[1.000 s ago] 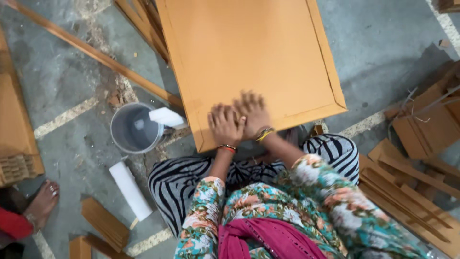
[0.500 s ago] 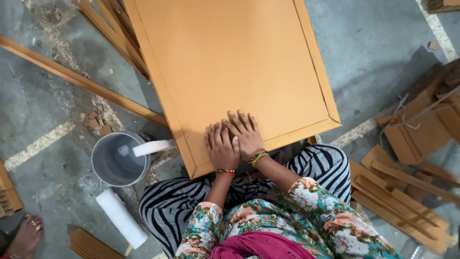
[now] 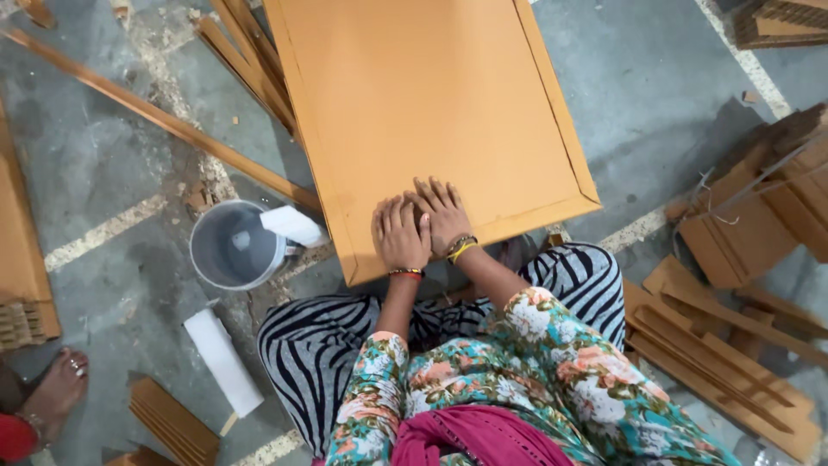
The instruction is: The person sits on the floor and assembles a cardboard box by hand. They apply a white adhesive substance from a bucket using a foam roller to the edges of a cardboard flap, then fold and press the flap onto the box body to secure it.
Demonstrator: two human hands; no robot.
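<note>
orange-brown and framed with a raised rim, the wooden panel is lying flat on the concrete floor in front of the seated person, and both hands are pressing down side by side near its close edge, the left hand and the right hand touching, fingers flat and slightly spread, clamped on nothing. compared with a second ago the hands are sitting in much the same spot while the view is shifting, so the pressing seems to be continuing. a grey bucket with a white brush is standing just beside the panel's left corner, a white roll is lying near the knee, and wooden strips are lying to the right.
</note>
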